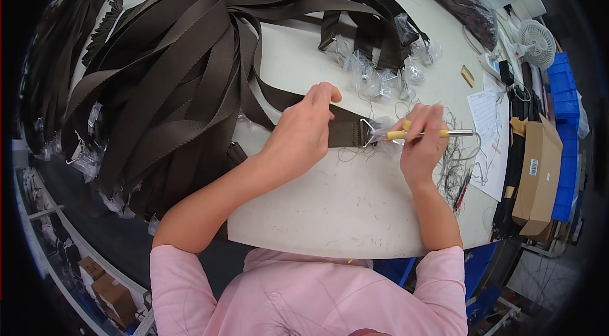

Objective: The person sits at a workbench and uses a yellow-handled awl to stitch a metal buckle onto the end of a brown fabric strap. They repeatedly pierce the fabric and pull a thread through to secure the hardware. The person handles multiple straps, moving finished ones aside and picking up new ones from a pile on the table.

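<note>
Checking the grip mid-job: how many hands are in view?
2: the left hand at the dark strap, and the right hand holding a yellow-handled tool. Neither is hidden.

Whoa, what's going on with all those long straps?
A person in a pink top is working at a white table with one of the dark brown straps. Their left hand is at the strap, close to its stitched end. Their right hand grips a thin yellow and silver tool beside the metal buckle; whether it touches anything there is hard to tell. A big heap of straps lies to the left, and loose threads are scattered on the right.
</note>
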`<act>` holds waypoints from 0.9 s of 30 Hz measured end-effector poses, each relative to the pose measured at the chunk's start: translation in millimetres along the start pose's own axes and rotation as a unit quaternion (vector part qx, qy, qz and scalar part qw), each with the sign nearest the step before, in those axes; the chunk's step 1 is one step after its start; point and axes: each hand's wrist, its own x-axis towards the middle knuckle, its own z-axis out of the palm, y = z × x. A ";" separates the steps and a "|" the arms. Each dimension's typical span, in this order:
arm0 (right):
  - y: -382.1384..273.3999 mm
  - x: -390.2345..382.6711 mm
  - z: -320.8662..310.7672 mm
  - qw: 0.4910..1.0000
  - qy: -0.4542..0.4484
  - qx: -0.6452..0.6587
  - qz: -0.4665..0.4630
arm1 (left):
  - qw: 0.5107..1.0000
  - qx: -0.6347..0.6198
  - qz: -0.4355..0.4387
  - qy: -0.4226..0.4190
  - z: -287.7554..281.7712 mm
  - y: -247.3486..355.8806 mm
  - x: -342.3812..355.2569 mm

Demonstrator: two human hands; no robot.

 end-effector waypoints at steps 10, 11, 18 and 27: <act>23.7 -20.6 1.1 0.987 -0.082 -0.134 0.033 | 0.986 0.032 0.102 -0.128 -0.6 1.6 7.8; 23.3 -20.2 1.1 0.986 -0.078 -0.144 0.025 | 0.983 0.048 0.131 -0.117 1.6 -1.7 7.3; 21.0 -19.7 1.5 0.985 -0.065 -0.156 0.035 | 0.978 0.069 0.169 -0.096 6.7 -9.4 4.7; 20.2 -19.2 2.7 0.981 -0.081 -0.177 0.016 | 0.979 0.071 0.169 -0.090 8.8 -9.7 3.0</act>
